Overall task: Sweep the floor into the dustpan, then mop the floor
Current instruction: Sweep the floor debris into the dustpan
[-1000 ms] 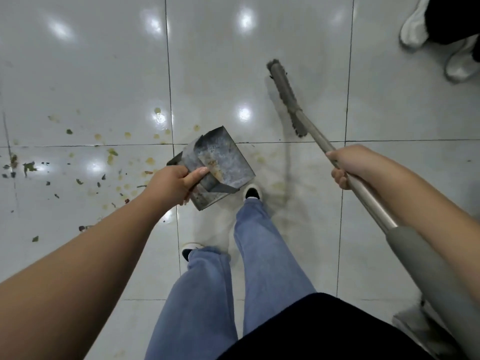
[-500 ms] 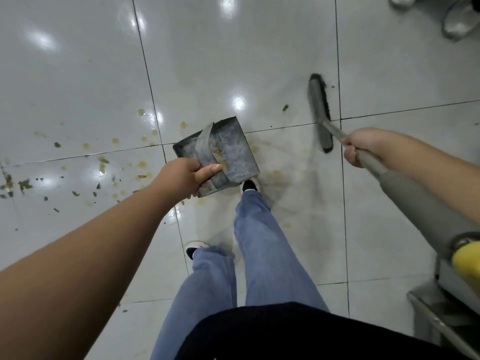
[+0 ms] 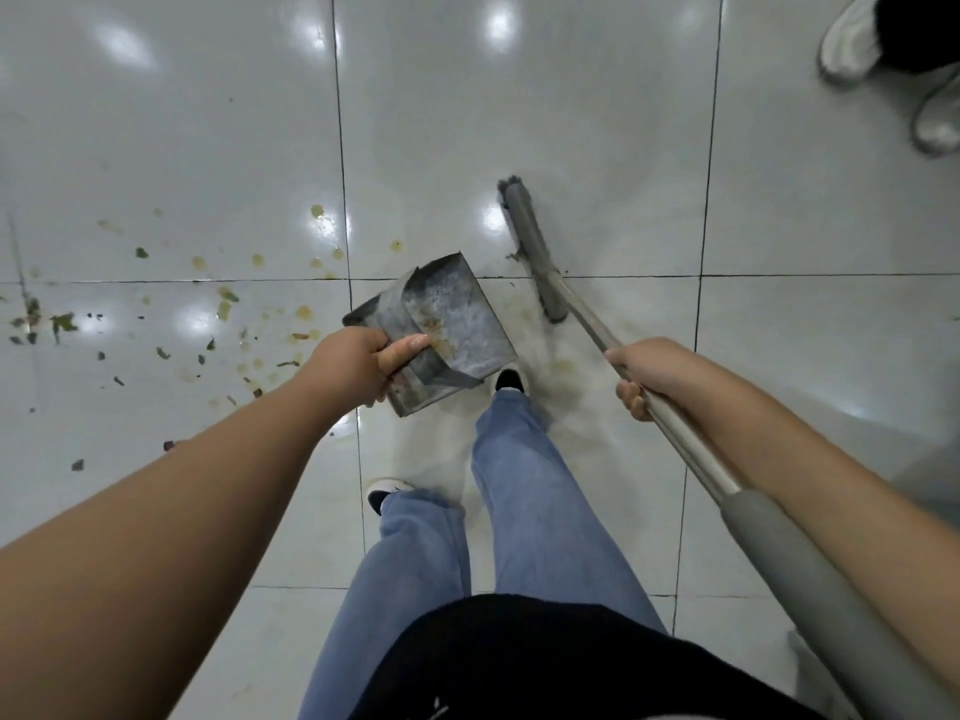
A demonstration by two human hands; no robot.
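My left hand [image 3: 356, 363] grips the rear of a grey metal dustpan [image 3: 452, 324], held above the floor in front of my feet, its dusty inside showing. To its right my right hand [image 3: 647, 374] grips the metal handle of a broom whose narrow grey head [image 3: 530, 246] lies on the white tiles just beyond the dustpan. Green leaf scraps and yellowish bits [image 3: 223, 304] lie scattered on the tiles to the left. A smeared, dusty patch [image 3: 561, 366] shows between the dustpan and the broom handle.
My legs in blue jeans [image 3: 524, 491] and dark shoes stand below the dustpan. Another person's white shoes [image 3: 852, 39] are at the top right corner. A grey edge of something low [image 3: 930, 465] shows at the right border.
The broom head has swung back and forth on the tiles and now lies nearer the dustpan. The view has shifted; the dustpan stays in my left hand.
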